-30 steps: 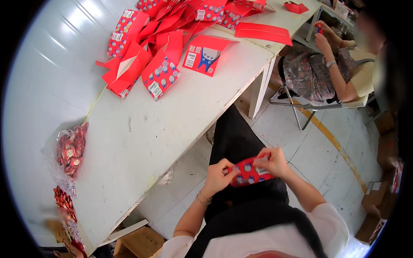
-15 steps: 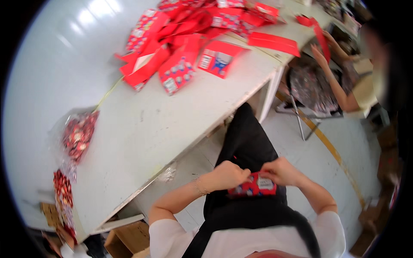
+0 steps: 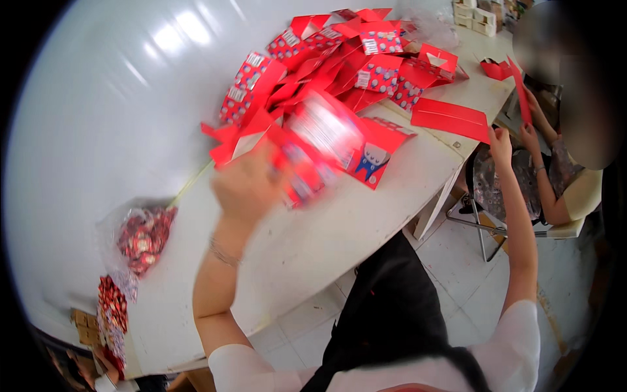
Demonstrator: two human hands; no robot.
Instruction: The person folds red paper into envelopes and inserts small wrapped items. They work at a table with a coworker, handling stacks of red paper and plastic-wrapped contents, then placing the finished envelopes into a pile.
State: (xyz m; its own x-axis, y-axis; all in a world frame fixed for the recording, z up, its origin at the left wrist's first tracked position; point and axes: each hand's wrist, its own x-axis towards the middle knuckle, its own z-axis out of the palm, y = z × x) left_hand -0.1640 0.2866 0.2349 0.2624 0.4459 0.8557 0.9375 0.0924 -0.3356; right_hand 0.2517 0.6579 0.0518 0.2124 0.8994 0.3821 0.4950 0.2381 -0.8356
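Observation:
My left hand (image 3: pixel 251 183) is stretched out over the table, smeared by motion, with a blurred red printed card box (image 3: pixel 326 130) that has a white panel at its fingers. The box is over the near side of a heap of red printed card boxes (image 3: pixel 379 72). Out to the right, my right hand (image 3: pixel 501 150) pinches the near corner of a flat red card (image 3: pixel 450 117), which lies along the table edge. Just right of my left hand's box sits a red box with a blue figure (image 3: pixel 373 160).
The pale table (image 3: pixel 313 242) runs diagonally. At its left lie a clear bag of red wrapped pieces (image 3: pixel 145 238) and more red packets (image 3: pixel 112 304). A co-worker's hands (image 3: pixel 532 124) hold a red card at the right, behind a folding chair (image 3: pixel 486 232). Small cartons (image 3: pixel 483 21) stand far right.
Both hands have left my lap, where they held a red printed box. The left has swung up to the heap with a box; the right has reached the flat red card.

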